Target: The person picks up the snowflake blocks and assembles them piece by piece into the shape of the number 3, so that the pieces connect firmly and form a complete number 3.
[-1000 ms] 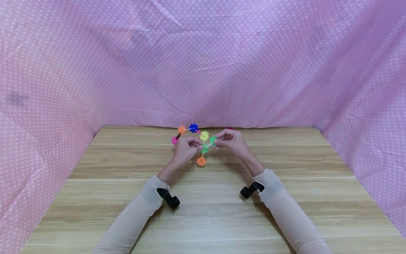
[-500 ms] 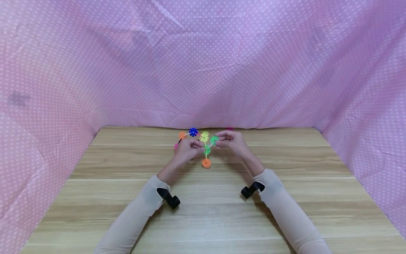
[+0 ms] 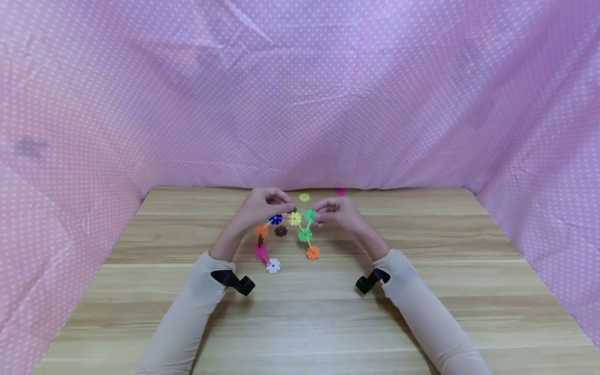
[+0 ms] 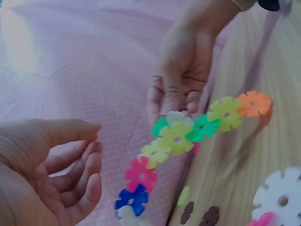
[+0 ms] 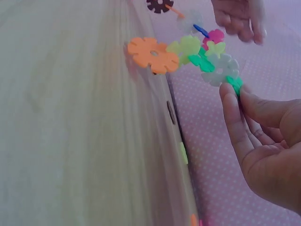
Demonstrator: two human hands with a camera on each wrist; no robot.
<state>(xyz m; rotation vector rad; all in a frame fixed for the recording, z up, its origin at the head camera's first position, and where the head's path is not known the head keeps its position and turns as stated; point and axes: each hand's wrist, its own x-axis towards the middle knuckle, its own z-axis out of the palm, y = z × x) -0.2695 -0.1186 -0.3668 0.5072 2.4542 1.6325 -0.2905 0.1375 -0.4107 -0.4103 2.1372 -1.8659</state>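
Observation:
A chain of slotted plastic snowflake discs hangs from my right hand, whose thumb and fingers pinch the green disc at one end. Linked on from there are a clear disc, a yellow disc, a blue disc and others. A side branch runs to an orange disc, and a white disc ends the other side. My left hand is beside the chain with fingers loosely bent, nothing between them. In the head view its fingertips are just above the yellow disc.
Loose discs lie on the wooden table: a brown disc, a yellow disc and a pink disc near the far edge. Behind that edge hangs a pink dotted cloth.
My left hand has let go of the chain and moved up and slightly left. The chain's left part has dropped toward me, bringing the white disc into sight. My right hand keeps its pinch.

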